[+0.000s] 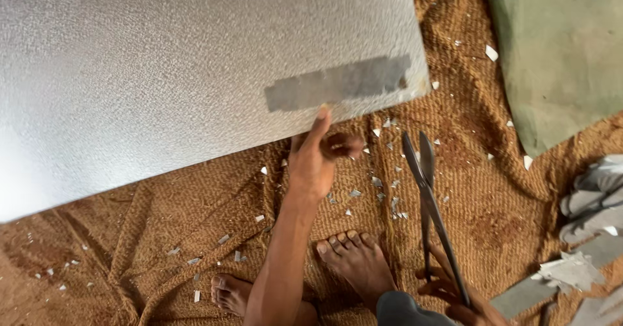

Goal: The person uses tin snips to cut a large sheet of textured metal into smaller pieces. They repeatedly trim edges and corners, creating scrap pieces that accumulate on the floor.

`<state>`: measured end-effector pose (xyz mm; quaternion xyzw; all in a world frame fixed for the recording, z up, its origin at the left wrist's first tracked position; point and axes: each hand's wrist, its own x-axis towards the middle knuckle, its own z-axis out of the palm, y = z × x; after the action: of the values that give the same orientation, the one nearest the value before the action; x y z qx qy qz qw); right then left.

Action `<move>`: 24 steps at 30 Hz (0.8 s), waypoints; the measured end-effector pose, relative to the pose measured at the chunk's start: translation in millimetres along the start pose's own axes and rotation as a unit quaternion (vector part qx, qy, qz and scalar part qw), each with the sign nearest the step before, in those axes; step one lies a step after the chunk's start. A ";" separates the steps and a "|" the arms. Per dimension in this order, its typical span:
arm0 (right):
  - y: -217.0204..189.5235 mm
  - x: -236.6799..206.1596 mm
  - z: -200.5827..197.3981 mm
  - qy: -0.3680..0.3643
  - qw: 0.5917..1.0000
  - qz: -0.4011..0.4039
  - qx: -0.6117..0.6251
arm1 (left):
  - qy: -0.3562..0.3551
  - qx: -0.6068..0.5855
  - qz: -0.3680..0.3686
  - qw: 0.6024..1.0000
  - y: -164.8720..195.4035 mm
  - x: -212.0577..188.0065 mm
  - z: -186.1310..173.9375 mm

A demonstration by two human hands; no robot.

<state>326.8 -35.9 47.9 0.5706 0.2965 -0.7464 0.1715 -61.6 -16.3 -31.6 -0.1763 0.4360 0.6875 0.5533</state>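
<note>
A large textured silver metal sheet (162,66) fills the upper left, with a strip of grey tape (337,83) near its lower right corner. My left hand (318,157) grips the sheet's lower edge just under the tape, thumb on top and fingers beneath. My right hand (454,290) at the bottom right holds the handles of long metal shears (425,183). The blades point up and away, nearly closed, and stand apart from the sheet to its lower right.
A brown woven mat (162,235) covers the floor, strewn with several small metal offcuts (389,196). My bare feet (354,261) rest on it. A green cloth (564,60) lies at the upper right; grey metal scraps (584,248) pile at the right edge.
</note>
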 end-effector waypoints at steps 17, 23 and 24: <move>-27.0 37.0 -51.5 -0.040 0.979 0.002 -0.201 | 0.247 0.053 0.193 0.948 -24.0 -26.4 0.0; -41.1 48.3 -80.6 -0.089 0.929 -0.004 -0.358 | 0.303 0.146 0.215 0.917 26.4 -54.7 -67.7; -49.4 50.8 -80.0 -0.100 0.918 0.004 -0.385 | 0.320 0.151 0.191 0.916 36.9 -62.9 -82.0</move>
<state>342.6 57.2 -2.2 0.3838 0.5399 -0.6275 0.4093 -94.5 -119.9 -16.8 -0.2146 0.7134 0.6133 0.2626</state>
